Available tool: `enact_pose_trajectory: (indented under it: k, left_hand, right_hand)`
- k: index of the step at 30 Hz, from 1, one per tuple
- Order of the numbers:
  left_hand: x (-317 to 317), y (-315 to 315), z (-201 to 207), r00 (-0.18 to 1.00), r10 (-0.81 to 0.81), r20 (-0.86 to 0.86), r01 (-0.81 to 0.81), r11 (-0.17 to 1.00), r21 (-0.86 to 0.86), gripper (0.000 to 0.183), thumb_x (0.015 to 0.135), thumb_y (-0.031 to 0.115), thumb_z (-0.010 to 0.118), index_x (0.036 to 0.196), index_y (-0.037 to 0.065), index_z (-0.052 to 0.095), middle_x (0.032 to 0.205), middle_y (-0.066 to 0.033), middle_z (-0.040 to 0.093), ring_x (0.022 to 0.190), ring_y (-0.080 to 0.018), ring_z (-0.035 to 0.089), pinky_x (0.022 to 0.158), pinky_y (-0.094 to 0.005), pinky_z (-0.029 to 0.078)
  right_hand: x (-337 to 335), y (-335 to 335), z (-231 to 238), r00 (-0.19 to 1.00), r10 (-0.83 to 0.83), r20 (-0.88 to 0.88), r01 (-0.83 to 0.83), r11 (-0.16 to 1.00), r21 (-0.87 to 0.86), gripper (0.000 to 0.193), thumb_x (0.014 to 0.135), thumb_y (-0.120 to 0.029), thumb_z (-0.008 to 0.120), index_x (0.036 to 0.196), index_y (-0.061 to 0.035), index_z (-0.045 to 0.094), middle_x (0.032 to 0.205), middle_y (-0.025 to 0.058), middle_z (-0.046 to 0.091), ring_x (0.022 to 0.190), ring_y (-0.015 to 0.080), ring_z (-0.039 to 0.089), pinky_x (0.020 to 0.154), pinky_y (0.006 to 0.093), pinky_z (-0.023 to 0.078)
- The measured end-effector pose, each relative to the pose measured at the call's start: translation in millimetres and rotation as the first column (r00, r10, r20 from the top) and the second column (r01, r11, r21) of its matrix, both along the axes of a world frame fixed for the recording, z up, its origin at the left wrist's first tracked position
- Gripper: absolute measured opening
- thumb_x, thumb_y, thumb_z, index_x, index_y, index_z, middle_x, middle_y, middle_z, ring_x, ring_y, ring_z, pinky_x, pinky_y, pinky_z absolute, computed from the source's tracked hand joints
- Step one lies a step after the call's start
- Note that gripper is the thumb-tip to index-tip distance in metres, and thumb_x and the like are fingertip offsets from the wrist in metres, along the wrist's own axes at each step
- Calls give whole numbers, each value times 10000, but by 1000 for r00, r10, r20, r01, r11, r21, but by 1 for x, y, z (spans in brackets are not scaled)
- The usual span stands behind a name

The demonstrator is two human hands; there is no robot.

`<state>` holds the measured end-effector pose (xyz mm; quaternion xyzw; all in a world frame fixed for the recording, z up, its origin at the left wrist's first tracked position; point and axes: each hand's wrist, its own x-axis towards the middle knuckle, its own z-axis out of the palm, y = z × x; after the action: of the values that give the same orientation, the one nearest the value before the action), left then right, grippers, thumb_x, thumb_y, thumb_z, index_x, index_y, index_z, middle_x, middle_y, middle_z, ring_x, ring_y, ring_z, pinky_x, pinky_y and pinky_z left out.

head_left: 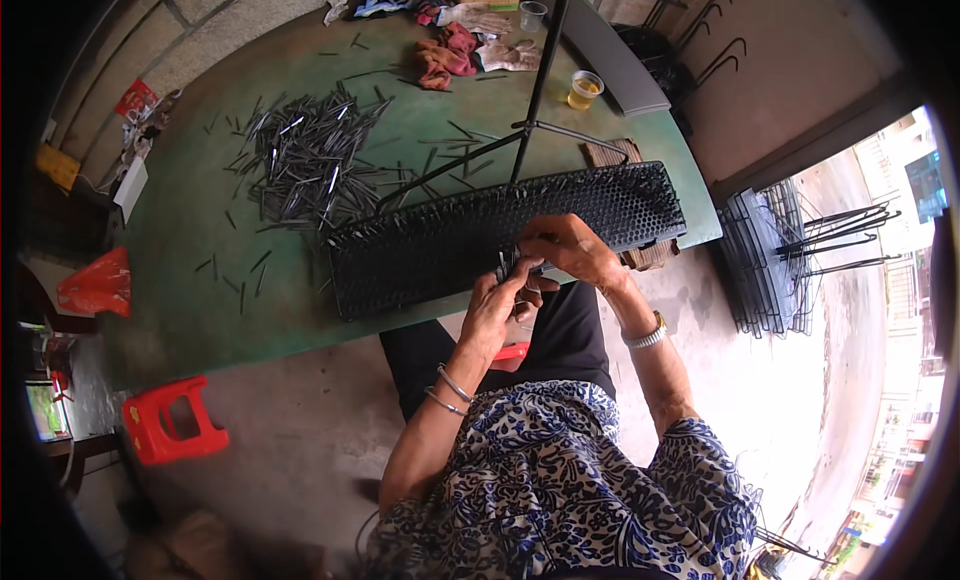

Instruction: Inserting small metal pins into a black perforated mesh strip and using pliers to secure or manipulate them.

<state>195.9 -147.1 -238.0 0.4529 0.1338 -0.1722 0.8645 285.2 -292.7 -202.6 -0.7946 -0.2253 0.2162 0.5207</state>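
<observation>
A long black rack (440, 258) with a honeycomb-like perforated face lies slanted along the table's near edge. Dark pieces bristle along its far side and right end. Just in front of its middle, my left hand (490, 310) is closed around a few thin black strips (503, 264), whose ends poke up past the fingers. My right hand (575, 248) is closed in a pinch right beside the left fingertips, over the rack's near edge. What the right fingers hold is hidden. Beyond the rack, to the left, spreads a heap of loose black strips (310, 155).
A black metal stand (537, 90) rises behind the rack. Cardboard (650, 255) lies under the rack's right end. Gloves and red cloths (447, 55), plus a cup of yellow liquid (585, 90), sit at the far side. A red stool (175, 420) stands left; wire racks (765, 265) stand right.
</observation>
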Motion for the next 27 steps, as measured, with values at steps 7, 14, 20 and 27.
enact_pose_trajectory:
  k: [7,14,20,27]
  left_hand:
    - [0,0,-5,996,-25,-86,20,998,-64,399,952,420,540,1103,58,620,770,-95,679,480,-33,388,420,-189,261]
    - [-8,-8,-20,975,46,-219,-100,965,-243,205,936,250,606,942,48,567,790,-68,624,506,-37,399,446,-190,288]
    - [-8,-17,-9,962,114,-248,-179,950,-256,200,953,214,569,1046,36,569,839,-95,646,610,-83,492,510,-232,398]
    - [-17,-12,-18,973,67,-220,-139,933,-333,268,975,274,537,1120,48,543,779,-44,574,582,-53,425,515,-209,339]
  right_hand:
    - [5,-6,-3,999,-27,17,26,997,69,96,853,-54,591,903,23,618,751,90,643,711,125,618,634,271,487]
    - [30,14,-27,795,-382,471,349,924,158,69,896,-22,573,952,18,576,777,90,644,645,133,638,586,261,495]
    - [43,18,-52,688,-360,630,373,920,118,74,886,-33,581,948,-1,556,774,123,628,605,192,636,547,300,488]
    - [47,13,-43,656,-205,727,312,950,-14,109,864,-21,579,967,-27,546,831,160,608,736,348,622,647,373,508]
